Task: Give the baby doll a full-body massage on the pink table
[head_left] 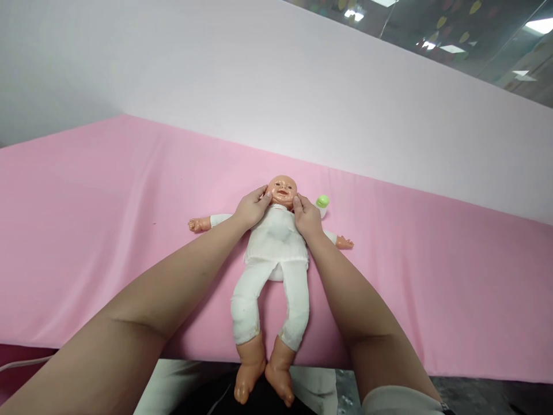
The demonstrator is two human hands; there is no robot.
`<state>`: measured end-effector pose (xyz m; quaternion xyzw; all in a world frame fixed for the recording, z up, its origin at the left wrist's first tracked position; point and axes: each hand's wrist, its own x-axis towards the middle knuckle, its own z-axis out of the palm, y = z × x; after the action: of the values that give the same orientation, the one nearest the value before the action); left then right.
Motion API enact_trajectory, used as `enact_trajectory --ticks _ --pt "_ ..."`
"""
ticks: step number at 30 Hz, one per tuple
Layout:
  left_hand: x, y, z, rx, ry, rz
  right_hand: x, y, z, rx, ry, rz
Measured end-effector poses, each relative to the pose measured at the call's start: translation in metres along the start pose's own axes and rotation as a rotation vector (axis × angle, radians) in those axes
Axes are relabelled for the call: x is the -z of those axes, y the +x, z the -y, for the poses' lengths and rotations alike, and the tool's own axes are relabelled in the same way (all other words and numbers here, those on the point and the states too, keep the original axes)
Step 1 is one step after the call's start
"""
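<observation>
The baby doll [279,236] lies on its back on the pink-covered counter [95,242], face up, in front of the person. Its long axis runs nearly straight from 12 to 6 o'clock: the crown of the head points to 12, the bare feet to 6, sticking out past the counter's near edge. From the chest, one arm spreads toward 9 o'clock and the other just past 3.

The left hand [254,208] and right hand [307,215] flank the head at its 8 and 4 o'clock sides. Each grip is mostly closed, thumb in front by the cheek or jaw, the other fingers partly hidden around the side of the head; how firmly they press, I cannot tell. A small green-topped container [322,202] stands just beside the right hand, at its 1 o'clock.

The head, hands and feet look like smooth, fairly firm vinyl, perhaps a little slippery; the white cloth trunk and limbs are probably soft, limp and light. It seems unlikely to break. Best hold: both sides of the head, or under the trunk, since the limbs would flop.
</observation>
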<state>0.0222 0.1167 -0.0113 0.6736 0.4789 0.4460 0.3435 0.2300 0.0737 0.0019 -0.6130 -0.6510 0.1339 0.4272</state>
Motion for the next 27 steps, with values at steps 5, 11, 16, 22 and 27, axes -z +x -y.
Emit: enact_trajectory --ticks 5,11,16,22,27 --pt "0.002 -0.006 -0.014 -0.034 0.091 0.034 0.0 -0.003 0.01 -0.046 -0.111 0.005" --pt "0.001 -0.005 -0.014 0.012 0.112 0.027 0.001 -0.002 0.008 -0.009 -0.188 0.017" --pt "0.002 -0.003 -0.011 -0.007 0.126 0.015 0.001 0.0 0.002 0.02 -0.174 0.04" --pt "-0.001 0.003 0.0 -0.025 0.063 -0.01 0.001 0.001 -0.001 0.008 -0.149 0.023" --pt "0.0 -0.001 -0.007 -0.063 0.104 0.012 0.004 -0.001 0.006 -0.005 -0.138 0.034"
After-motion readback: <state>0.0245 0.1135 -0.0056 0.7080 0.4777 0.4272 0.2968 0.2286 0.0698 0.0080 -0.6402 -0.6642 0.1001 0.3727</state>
